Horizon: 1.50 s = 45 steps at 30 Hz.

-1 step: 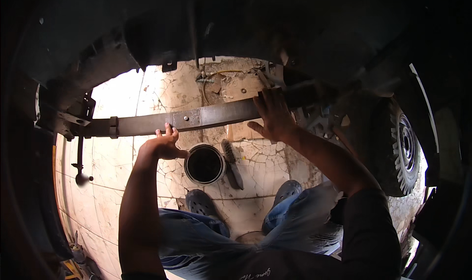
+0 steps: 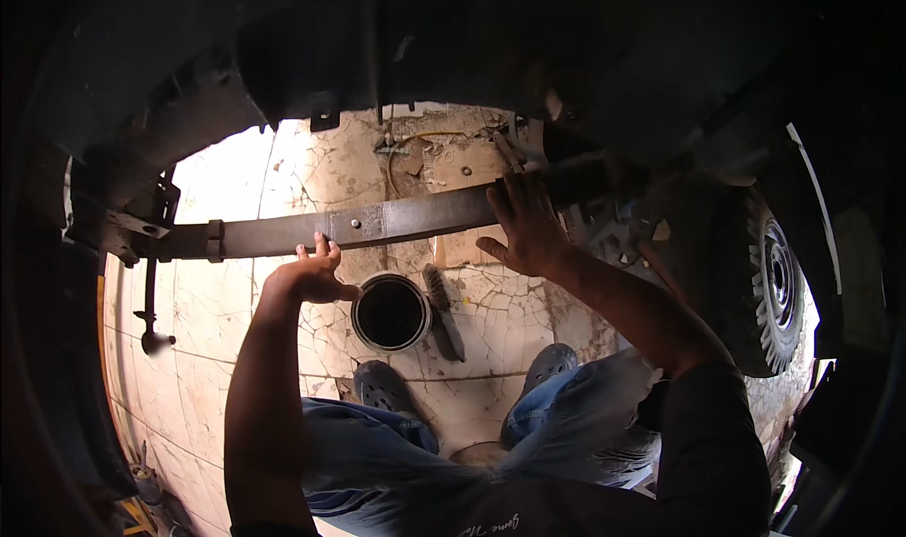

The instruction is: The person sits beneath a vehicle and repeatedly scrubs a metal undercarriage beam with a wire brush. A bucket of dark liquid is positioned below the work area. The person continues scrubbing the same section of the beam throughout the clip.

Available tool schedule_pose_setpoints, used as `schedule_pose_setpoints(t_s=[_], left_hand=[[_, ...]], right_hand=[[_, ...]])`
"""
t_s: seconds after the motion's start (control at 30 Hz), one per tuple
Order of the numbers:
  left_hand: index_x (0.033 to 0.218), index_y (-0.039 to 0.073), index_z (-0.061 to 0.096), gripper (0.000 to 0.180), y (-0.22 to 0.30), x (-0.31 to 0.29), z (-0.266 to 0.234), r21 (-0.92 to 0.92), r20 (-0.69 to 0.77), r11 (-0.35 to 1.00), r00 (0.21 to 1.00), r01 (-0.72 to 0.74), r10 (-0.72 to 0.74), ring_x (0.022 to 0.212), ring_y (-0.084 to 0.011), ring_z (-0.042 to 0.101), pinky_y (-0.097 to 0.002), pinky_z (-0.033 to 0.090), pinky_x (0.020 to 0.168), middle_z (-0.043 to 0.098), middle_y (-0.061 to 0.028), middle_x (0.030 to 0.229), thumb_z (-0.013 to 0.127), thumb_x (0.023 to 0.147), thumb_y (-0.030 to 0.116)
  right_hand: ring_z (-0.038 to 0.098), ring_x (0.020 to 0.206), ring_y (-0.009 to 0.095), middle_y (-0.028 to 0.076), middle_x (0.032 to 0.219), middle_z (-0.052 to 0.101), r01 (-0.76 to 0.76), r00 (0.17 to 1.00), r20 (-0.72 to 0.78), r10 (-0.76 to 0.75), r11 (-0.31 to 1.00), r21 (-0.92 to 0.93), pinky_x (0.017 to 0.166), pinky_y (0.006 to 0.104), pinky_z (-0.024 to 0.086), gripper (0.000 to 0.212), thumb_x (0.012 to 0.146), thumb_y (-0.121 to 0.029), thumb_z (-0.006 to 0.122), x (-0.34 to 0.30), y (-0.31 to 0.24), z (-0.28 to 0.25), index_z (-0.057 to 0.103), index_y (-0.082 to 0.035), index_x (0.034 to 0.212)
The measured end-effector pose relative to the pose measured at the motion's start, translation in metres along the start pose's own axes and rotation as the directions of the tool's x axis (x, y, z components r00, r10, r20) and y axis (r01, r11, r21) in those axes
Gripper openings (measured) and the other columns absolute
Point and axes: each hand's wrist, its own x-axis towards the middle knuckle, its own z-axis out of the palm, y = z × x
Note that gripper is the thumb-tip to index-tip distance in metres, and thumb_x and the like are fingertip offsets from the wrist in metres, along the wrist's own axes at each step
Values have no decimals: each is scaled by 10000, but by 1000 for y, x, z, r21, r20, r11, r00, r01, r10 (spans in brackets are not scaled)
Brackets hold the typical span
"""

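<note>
A grey metal leaf spring (image 2: pixel 415 218) runs across the view under a dark vehicle body, with a small round bolt head (image 2: pixel 356 224) near its middle and a clip (image 2: pixel 215 241) toward its left end. My left hand (image 2: pixel 316 275) touches the spring's near edge with its fingertips, left of the bolt head. Its fingers are apart and the thumb points right. Farther right, my right hand (image 2: pixel 525 224) lies across the spring with fingers stretched over it and the thumb spread toward me. The undersides of both hands are hidden.
Below the spring, a round open can (image 2: pixel 390 312) with dark contents stands on cracked tiles (image 2: pixel 505 310). A wire brush (image 2: pixel 442 312) lies beside it, near my shoes (image 2: pixel 387 388). A wheel (image 2: pixel 776 277) stands at right; a dark rod (image 2: pixel 151 296) hangs at left.
</note>
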Motion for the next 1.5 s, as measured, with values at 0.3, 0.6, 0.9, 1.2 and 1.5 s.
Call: schedule_pose_setpoints(t_s=[0.3,0.6,0.9,1.2,1.5], left_hand=[[1484,-50,94,1181,14,2,-20,19,62,999,997,49,-50,1402,-492,128,-466,269,1131,-6,-325,1530,578,755,743],[1489,-38,73,1188,2,4,-4,-1,-1,1000,1000,11,-11,1390,-525,103,-510,251,1130,-13,-305,1540,608,751,724],[1490,-37,102,1199,16,-3,-21,7,74,998,995,70,-70,1405,-487,131,-503,257,1129,-21,-306,1540,584,736,761],[1491,-35,77,1218,4,8,-7,3,-6,1000,1000,5,-5,1396,-509,122,-523,241,1132,-25,-300,1542,602,727,754],[1486,-43,102,1187,17,-5,-18,11,47,998,997,55,-56,1405,-487,121,-489,253,1135,16,-297,1543,585,745,748]], right_hand=[[263,1343,465,314,1401,304,34,981,-192,-38,999,-24,1126,565,194,746,889,-556,531,32,29,20,361,-58,1418],[239,1376,449,300,1457,271,-31,999,-19,31,999,7,1132,550,200,775,899,-573,494,19,12,8,350,-14,1416],[251,1388,400,289,1456,289,-90,995,-49,89,996,-24,1156,502,175,810,917,-566,467,32,19,16,305,50,1417],[153,1411,452,318,1484,205,-109,993,38,111,992,-57,1160,538,134,833,940,-580,409,15,7,11,237,63,1441],[171,1412,439,302,1465,247,-43,992,-119,35,997,-61,1152,545,163,839,915,-591,459,19,20,25,260,33,1439]])
